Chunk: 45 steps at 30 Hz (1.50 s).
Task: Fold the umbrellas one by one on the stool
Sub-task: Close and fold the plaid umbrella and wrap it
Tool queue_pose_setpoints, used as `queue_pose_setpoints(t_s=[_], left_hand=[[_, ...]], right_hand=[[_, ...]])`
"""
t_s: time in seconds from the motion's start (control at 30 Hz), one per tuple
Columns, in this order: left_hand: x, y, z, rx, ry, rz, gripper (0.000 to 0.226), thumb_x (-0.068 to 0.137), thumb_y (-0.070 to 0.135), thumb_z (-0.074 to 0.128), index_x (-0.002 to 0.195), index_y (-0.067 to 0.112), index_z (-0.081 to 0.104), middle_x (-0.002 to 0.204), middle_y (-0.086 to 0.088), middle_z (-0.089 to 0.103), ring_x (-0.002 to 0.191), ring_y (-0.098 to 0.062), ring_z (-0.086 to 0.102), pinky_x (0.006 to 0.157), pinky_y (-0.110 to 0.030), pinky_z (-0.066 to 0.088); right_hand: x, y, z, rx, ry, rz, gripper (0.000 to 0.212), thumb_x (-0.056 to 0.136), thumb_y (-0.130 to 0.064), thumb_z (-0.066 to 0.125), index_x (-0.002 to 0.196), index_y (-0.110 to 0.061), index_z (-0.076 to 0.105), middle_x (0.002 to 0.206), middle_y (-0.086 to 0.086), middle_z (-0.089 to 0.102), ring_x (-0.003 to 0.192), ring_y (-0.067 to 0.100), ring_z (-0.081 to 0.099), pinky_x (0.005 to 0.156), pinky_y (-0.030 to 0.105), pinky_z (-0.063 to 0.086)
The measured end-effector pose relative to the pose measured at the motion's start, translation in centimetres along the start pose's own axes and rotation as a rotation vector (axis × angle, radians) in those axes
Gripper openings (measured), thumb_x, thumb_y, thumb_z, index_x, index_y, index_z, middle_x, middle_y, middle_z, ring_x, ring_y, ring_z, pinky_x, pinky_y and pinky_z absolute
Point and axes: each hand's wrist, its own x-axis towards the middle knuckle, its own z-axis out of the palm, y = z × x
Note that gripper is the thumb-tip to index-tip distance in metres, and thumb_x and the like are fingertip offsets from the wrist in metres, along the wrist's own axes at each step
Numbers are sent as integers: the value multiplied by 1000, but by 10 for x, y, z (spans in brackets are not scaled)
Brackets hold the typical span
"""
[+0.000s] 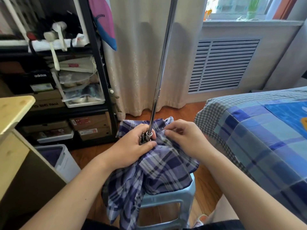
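Evidently light: plaid umbrella (159,165) canopy soft, slippery; steel shaft (163,52) rigid. Left hand (132,145) clamps the runner; right hand (184,138) pinches fabric above the stool (166,198).

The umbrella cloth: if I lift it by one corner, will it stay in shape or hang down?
The cloth will probably hang limp: it already drapes in loose folds over the stool edge. It looks thin and light, so the right hand pinches it easily. It may slide; only the left hand at the shaft base gathers it.
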Motion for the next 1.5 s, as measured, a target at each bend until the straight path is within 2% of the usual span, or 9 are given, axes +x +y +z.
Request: queue_pose_setpoints(t_s=[0.1, 0.27, 0.47, 0.7, 0.8, 0.93, 1.1, 1.3, 1.5], left_hand=[[-2, 4, -1, 31, -25, -33, 24, 90, 13, 76, 105, 23, 59, 101, 0, 62, 89, -11, 62, 82, -18, 47], [-6, 5, -8, 37, -19, -60, 33, 91, 3, 69, 109, 30, 68, 114, 9, 61, 106, 5, 60, 93, -10, 40], [2, 8, -9, 7, -1, -88, 21, 65, 12, 62, 70, 29, 72, 98, 1, 61, 96, -10, 62, 90, -20, 46], [-3, -6, -23, -74, 73, -142, 34, 83, -15, 55, 85, 16, 67, 82, 7, 64, 66, 3, 56, 68, -13, 43], [0, -9, -23, -86, 76, -145, 30, 86, -13, 55, 90, 14, 65, 84, 5, 63, 68, 2, 56, 67, -12, 42], [5, -14, -16, -119, 77, -118, 13, 93, 7, 62, 96, 19, 65, 89, 9, 63, 82, -1, 60, 80, -20, 44], [6, -25, -20, -82, 154, -125, 13, 105, 27, 57, 101, 18, 66, 96, -5, 64, 90, -6, 60, 91, -32, 45], [1, -25, -32, -52, 163, -108, 17, 106, 23, 54, 101, 10, 63, 84, 5, 61, 78, -3, 55, 76, -19, 43], [7, -10, -30, 55, -41, -88, 10, 105, 26, 55, 104, 24, 65, 95, 10, 65, 89, 0, 60, 81, -11, 44]], right_hand=[[1, -12, 7, 132, -106, 74, 25, 104, -30, 60, 92, -19, 78, 92, 21, 72, 77, 26, 65, 84, 53, 54], [6, -10, 3, 188, -100, 163, 18, 102, -24, 64, 100, -30, 81, 99, 1, 77, 92, 22, 71, 91, 44, 58], [9, -19, 9, 168, -238, 190, 9, 91, -14, 77, 88, -21, 81, 82, -1, 77, 77, 11, 69, 81, 31, 59], [-9, 18, -32, -171, -2, 241, 8, 97, -28, 70, 99, -21, 75, 97, -6, 72, 93, 18, 69, 89, 40, 56], [-37, 3, -10, -162, 315, -56, 24, 97, -37, 66, 116, -23, 66, 109, -11, 59, 97, 4, 61, 85, 21, 50], [-54, 2, 26, -310, 143, -97, 40, 93, -44, 67, 127, -28, 55, 115, -14, 52, 107, 3, 49, 93, 19, 41], [-57, 30, 9, -222, 127, -162, 23, 89, -5, 70, 83, -24, 58, 78, -20, 56, 76, -1, 54, 68, 19, 43], [-39, 64, -66, -571, -622, 40, 30, 88, -13, 70, 84, -43, 71, 86, -12, 69, 82, 6, 66, 81, 35, 54], [11, 2, -53, -308, -252, -49, 41, 95, -24, 72, 132, -38, 62, 107, -8, 61, 92, 6, 59, 82, 19, 47]])
